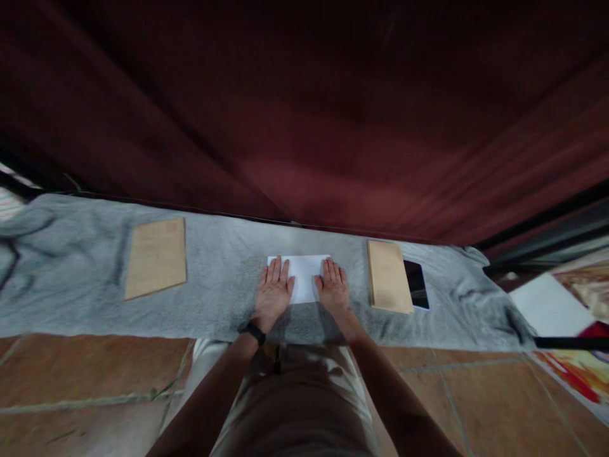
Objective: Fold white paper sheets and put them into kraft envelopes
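A white sheet of paper (304,271) lies on a grey cloth (223,285) that covers a long surface in front of me. My left hand (273,289) rests flat on the sheet's left part, fingers together and pointing away; a black band is on that wrist. My right hand (332,287) presses flat on the sheet's right part in the same way. Neither hand grips anything.
A brown envelope (156,257) lies on the cloth at the left. A stack of brown envelopes (388,275) lies at the right with a dark phone (416,284) beside it. A dark red curtain (304,114) hangs behind. Tiled floor (80,374) is below; papers (552,308) lie at far right.
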Action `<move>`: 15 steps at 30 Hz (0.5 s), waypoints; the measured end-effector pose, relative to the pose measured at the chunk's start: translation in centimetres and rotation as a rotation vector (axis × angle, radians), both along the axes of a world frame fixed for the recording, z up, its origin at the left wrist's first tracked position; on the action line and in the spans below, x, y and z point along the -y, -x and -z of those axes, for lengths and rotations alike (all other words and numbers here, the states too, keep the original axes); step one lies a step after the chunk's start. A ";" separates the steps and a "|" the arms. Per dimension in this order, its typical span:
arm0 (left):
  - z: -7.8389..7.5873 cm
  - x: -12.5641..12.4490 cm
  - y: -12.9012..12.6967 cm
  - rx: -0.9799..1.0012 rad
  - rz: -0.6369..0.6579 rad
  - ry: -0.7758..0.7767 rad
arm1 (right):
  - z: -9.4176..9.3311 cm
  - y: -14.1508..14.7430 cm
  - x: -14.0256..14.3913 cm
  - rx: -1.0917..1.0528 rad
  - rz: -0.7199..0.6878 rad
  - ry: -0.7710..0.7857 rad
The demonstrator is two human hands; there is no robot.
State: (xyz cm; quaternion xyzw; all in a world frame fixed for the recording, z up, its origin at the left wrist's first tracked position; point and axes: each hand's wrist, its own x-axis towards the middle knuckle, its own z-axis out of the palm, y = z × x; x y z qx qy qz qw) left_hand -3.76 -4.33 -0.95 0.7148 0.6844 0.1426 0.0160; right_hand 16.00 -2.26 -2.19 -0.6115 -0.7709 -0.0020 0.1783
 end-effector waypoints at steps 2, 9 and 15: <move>0.0 -0.1 0.1 -0.024 -0.002 0.001 | 0.1 -0.5 0.4 0.005 0.002 -0.016; -0.8 1.5 -2.6 -0.057 0.106 -0.027 | 0.1 -0.5 0.8 0.005 0.021 -0.029; -0.8 3.4 -3.4 -0.027 0.298 -0.061 | 0.1 -0.6 0.8 0.027 0.019 -0.028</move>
